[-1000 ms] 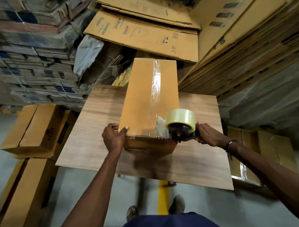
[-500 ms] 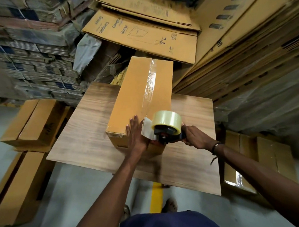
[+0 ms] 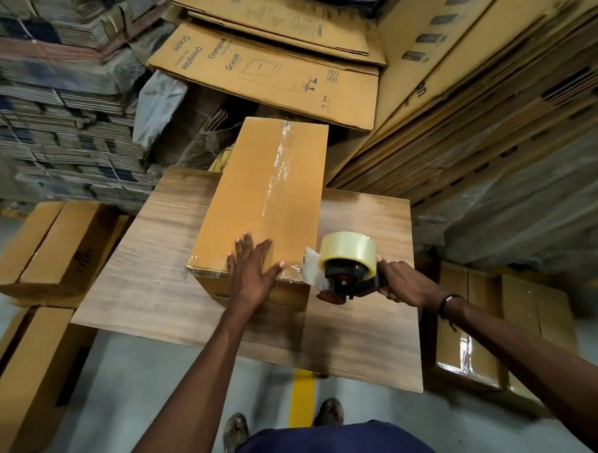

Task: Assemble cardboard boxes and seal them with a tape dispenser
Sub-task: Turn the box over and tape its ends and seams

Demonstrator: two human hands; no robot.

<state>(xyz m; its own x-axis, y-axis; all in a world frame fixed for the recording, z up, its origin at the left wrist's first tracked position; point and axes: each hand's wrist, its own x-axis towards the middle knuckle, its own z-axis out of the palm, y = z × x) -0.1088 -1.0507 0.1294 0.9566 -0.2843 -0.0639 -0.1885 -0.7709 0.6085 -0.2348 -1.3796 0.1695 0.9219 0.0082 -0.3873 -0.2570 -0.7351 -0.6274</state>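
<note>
The cardboard box (image 3: 266, 207) lies lengthwise on the wooden table (image 3: 149, 277), with 1 strip of clear tape (image 3: 277, 179) along its top seam. Your left hand (image 3: 253, 273) lies flat on the box's near end, fingers straight and spread, pressing the tape end. Your right hand (image 3: 404, 283) grips the handle of the tape dispenser (image 3: 347, 268), which sits just beside the box's near right corner.

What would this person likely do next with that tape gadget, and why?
Probably tear the tape off. The tape dispenser, gripped by the right hand, sits past the box edge, the strip already runs along the top, and the left hand presses it flat.
</note>
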